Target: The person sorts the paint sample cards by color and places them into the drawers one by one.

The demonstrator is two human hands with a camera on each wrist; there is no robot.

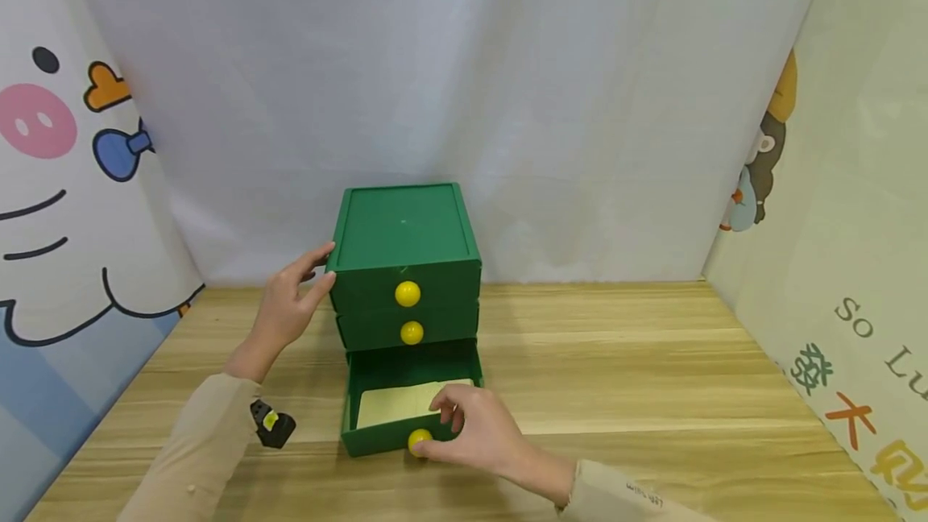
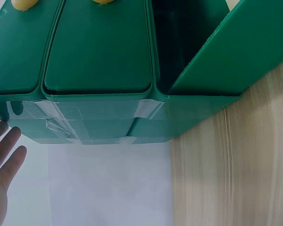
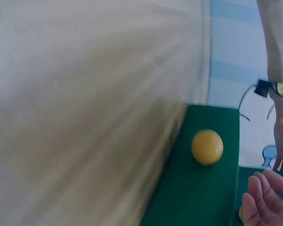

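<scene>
A green chest of drawers (image 1: 406,228) with yellow ball knobs stands on the table. Its bottom drawer (image 1: 380,440) is pulled out, and flat pale-yellow sheets (image 1: 391,404) lie inside. My left hand (image 1: 286,304) touches the upper left side of the chest with spread fingers; in the left wrist view its fingers (image 2: 10,155) are at the chest's taped side. My right hand (image 1: 482,433) is at the drawer front, its thumb overlapping the bottom knob (image 1: 418,438). In the right wrist view, the right hand's fingers (image 3: 266,197) are loosely bent, apart from the nearer knob (image 3: 207,147).
Wood-grain tabletop (image 1: 616,377) extends on both sides of the chest. A white cloth (image 1: 580,103) hangs behind it, and printed cartoon panels (image 1: 834,304) flank the table. A black strap device (image 1: 271,424) is at the left wrist.
</scene>
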